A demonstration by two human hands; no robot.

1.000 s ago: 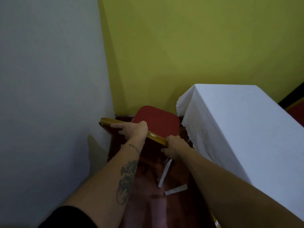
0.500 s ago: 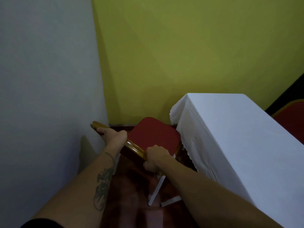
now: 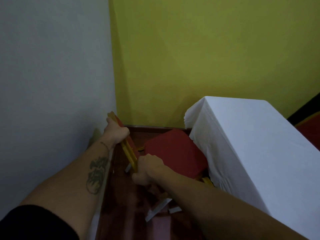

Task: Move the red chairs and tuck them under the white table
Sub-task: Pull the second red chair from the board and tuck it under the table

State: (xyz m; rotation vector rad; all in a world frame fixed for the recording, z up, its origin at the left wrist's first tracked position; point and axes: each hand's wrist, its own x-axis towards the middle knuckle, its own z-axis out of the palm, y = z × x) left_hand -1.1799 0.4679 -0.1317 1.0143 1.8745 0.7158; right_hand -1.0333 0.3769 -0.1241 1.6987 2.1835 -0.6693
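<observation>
A red chair (image 3: 174,151) with a gold frame stands in the corner, its seat next to the white table (image 3: 251,144). The seat's right edge touches the hanging white cloth and part of it is hidden behind the cloth. My left hand (image 3: 116,131) grips the far end of the chair's gold back rail. My right hand (image 3: 149,168) grips the near end of the same rail. A second red chair (image 3: 310,132) shows at the far right edge, behind the table.
A grey wall (image 3: 52,84) runs close on the left and a yellow-green wall (image 3: 207,58) closes the far side. The floor (image 3: 121,205) is dark reddish wood with several white strips (image 3: 159,209) lying on it below my right arm.
The chair has turned, its back rail now running away from me, and the seat has moved right against the table's cloth. Both hands kept their grip.
</observation>
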